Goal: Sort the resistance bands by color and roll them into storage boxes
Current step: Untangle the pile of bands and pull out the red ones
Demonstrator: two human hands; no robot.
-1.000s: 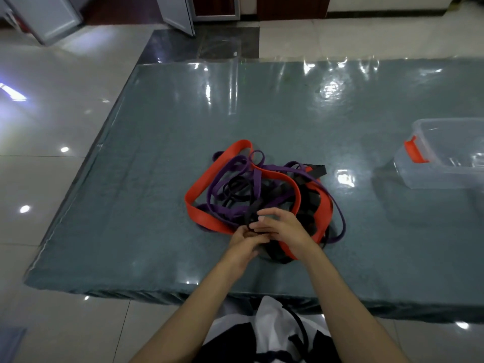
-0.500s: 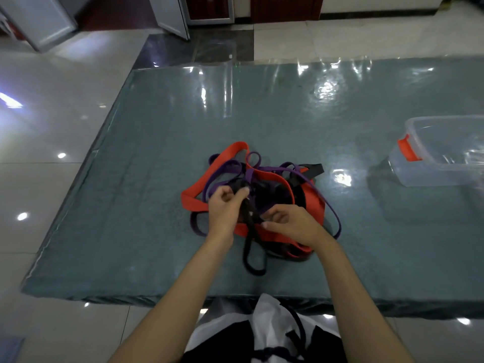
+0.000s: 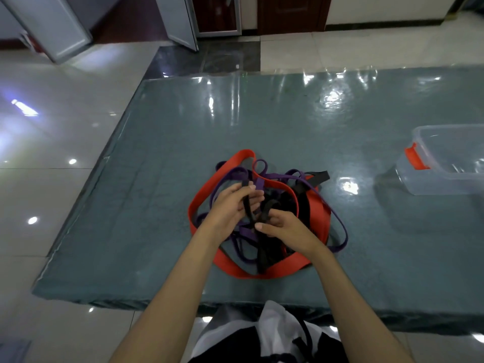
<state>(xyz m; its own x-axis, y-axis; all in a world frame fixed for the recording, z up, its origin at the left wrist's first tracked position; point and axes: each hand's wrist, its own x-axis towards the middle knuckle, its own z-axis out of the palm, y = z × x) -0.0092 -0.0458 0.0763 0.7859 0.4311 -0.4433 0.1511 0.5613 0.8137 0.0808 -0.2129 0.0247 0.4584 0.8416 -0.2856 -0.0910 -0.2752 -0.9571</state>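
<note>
A tangled pile of resistance bands lies in the middle of the grey-green table (image 3: 157, 179): a wide red band (image 3: 207, 189), thin purple bands (image 3: 340, 231) and black bands (image 3: 303, 203). My left hand (image 3: 230, 203) holds a narrow black band (image 3: 247, 208) lifted above the pile, fingers curled round it. My right hand (image 3: 285, 229) pinches the same black band lower down, just right of the left hand. The band's lower end (image 3: 262, 260) hangs into the pile.
A clear plastic storage box (image 3: 445, 163) with an orange latch (image 3: 415, 158) stands at the table's right edge, partly cut off. The near table edge (image 3: 131, 299) runs just in front of my body. Glossy tiled floor lies to the left.
Both hands have risen from the pile's near edge toward its middle. The left hand has drawn the black band upward, and the right hand has regripped it below.
</note>
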